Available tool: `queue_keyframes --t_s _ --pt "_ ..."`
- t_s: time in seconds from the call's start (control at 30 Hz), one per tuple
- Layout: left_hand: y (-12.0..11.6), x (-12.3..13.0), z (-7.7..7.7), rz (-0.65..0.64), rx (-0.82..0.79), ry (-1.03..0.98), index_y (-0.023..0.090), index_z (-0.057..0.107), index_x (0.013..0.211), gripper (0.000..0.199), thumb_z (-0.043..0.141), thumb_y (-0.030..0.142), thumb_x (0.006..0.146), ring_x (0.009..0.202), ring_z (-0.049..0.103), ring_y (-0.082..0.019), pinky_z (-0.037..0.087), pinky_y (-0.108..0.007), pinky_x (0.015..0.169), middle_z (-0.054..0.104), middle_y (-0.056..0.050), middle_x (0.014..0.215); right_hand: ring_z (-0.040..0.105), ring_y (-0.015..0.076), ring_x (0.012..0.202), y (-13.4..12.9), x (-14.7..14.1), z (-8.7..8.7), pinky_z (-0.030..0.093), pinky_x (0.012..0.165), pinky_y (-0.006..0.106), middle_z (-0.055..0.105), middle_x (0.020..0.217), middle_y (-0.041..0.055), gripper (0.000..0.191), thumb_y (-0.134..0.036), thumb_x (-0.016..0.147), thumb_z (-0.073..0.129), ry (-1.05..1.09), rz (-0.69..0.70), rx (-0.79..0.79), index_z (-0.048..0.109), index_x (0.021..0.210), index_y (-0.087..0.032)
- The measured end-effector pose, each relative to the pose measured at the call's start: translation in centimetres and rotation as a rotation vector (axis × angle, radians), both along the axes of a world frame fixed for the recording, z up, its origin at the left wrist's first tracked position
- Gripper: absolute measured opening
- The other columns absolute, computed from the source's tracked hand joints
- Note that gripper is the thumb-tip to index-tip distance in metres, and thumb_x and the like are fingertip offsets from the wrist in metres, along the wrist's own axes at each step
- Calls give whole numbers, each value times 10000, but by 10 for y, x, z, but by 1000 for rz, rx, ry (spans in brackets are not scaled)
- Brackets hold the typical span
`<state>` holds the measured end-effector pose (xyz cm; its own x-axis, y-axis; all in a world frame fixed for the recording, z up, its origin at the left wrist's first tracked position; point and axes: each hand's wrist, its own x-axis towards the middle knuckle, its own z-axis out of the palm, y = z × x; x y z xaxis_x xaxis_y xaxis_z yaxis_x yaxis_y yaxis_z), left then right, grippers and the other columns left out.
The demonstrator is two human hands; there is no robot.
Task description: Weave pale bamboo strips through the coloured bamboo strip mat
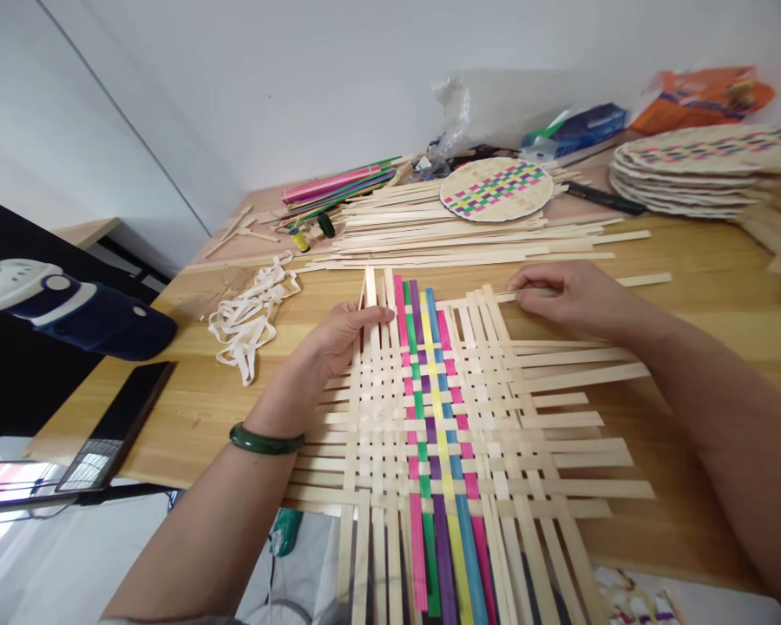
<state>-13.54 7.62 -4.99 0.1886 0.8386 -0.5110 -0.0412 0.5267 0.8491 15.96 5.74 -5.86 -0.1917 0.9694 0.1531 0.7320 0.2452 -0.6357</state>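
Observation:
A flat mat of woven bamboo strips (377, 417) lies in front of me, its near ends hanging past the table edge. Pink, green, purple, yellow and blue strips (436, 399) run lengthwise through its middle. At the far left corner, my left hand (351, 334) grips the upright pale strips, thumb on top. My right hand (560, 295), beyond the far right corner, pinches a pale crosswise strip (644, 280); its left part reaches in among the upright strips. A green bangle (266, 439) circles my left wrist.
Loose pale strips (390, 230) and a round woven disc (496, 188) lie behind the mat. Stacked discs (683, 174) stand at right. White ribbon (251, 321), a phone (117, 425) and a dark blue bottle (78, 308) are at left. Plastic bags (495, 108) sit against the wall.

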Motion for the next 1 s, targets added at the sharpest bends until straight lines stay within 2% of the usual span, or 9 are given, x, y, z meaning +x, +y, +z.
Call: queue_keyframes --t_s 0.17,0.3,0.53,0.73,1.0 --pt "0 4 4 40 -7 10 132 631 608 99 676 53 647 397 590 -130 478 -220 392 644 -18 492 614 211 753 -1 -2 3 466 755 346 680 760 21 195 -368 701 498 -13 4 12 626 747 -228" --pt "-1 5 5 45 -28 0 124 647 648 62 663 67 666 434 621 -146 517 -240 431 670 -28 537 616 210 761 -1 -2 5 458 745 338 682 768 23 181 -353 703 495 -23 -9 0 619 749 -230" --pt "0 1 -2 18 -1 -101 116 684 736 44 661 138 707 553 690 -182 577 -257 538 702 -43 599 621 220 763 -3 -3 6 456 747 346 681 768 24 167 -338 712 494 -29 -15 4 616 740 -228" --pt "1 1 -2 49 11 -83 126 665 701 11 660 136 699 489 646 -155 557 -255 510 695 -31 591 615 233 722 -3 -4 6 463 700 359 662 714 14 149 -326 714 508 -76 -51 2 628 749 -246" --pt "-3 5 0 64 -7 -42 127 648 681 31 652 109 706 456 636 -154 544 -248 476 677 -28 555 640 236 809 1 0 -2 485 810 373 707 829 30 203 -369 743 504 -38 39 9 650 778 -232"
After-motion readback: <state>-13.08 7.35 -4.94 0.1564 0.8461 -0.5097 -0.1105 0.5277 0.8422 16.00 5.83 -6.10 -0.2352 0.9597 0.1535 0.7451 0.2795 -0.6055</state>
